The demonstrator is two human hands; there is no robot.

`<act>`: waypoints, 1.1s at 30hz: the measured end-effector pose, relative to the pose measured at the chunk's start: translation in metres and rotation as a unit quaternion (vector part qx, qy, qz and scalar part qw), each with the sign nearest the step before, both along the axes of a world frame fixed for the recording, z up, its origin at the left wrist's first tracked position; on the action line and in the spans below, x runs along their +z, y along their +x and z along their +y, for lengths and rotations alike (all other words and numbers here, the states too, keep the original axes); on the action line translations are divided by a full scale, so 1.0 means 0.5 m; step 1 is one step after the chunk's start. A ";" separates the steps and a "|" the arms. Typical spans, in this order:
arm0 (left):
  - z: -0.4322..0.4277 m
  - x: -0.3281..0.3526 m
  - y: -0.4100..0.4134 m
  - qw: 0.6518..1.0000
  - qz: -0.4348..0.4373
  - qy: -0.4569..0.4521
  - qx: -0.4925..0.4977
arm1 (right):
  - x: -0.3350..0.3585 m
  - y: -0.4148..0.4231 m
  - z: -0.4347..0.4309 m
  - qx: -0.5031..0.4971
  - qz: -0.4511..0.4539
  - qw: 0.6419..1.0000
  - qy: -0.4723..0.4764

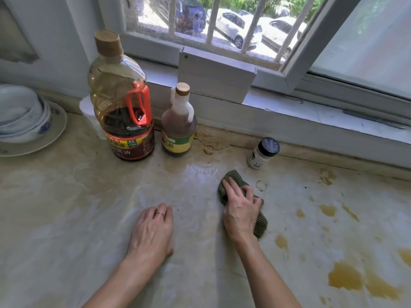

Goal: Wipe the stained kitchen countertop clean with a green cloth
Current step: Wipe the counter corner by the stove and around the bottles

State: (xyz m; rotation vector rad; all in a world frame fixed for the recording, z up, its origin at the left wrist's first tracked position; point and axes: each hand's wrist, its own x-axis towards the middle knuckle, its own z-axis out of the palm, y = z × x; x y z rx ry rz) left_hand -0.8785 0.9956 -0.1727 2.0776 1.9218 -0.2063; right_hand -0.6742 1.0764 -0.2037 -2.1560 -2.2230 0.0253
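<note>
Left hand (153,230) is resting flat on the countertop (66,207), fingers relaxed, holding nothing. Right hand (241,210) is gripping the bunched green cloth (260,225), fingers curling over it, pressing it down mid-counter. Amber stains (347,278) are lying to its right. Behind, a large sauce bottle (124,121), a smaller bottle (178,132) and a shaker jar (263,153) are standing near the window sill (311,112).

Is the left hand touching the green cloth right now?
Apart. The head view shows bare countertop between the left hand and the green cloth, which only the right hand holds.
</note>
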 end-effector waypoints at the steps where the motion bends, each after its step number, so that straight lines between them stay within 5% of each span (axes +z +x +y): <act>1: -0.001 0.003 0.001 1.000 0.000 -0.002 -0.001 | 0.000 -0.003 -0.004 -0.009 0.004 1.000 0.003; 12: -0.001 0.006 -0.007 1.000 0.024 0.014 -0.006 | -0.003 0.100 -0.059 -0.137 0.056 0.988 0.043; 19: 0.004 0.032 0.003 0.998 0.064 -0.025 -0.004 | 0.009 0.007 0.002 -0.024 0.031 0.999 -0.003; 27: 0.006 0.046 0.011 0.999 0.050 0.001 -0.014 | -0.001 0.122 -0.049 -0.180 0.043 0.983 0.014; 33: 0.004 0.037 0.006 0.999 0.050 -0.007 -0.015 | -0.002 -0.035 -0.156 -0.029 0.088 0.996 -0.020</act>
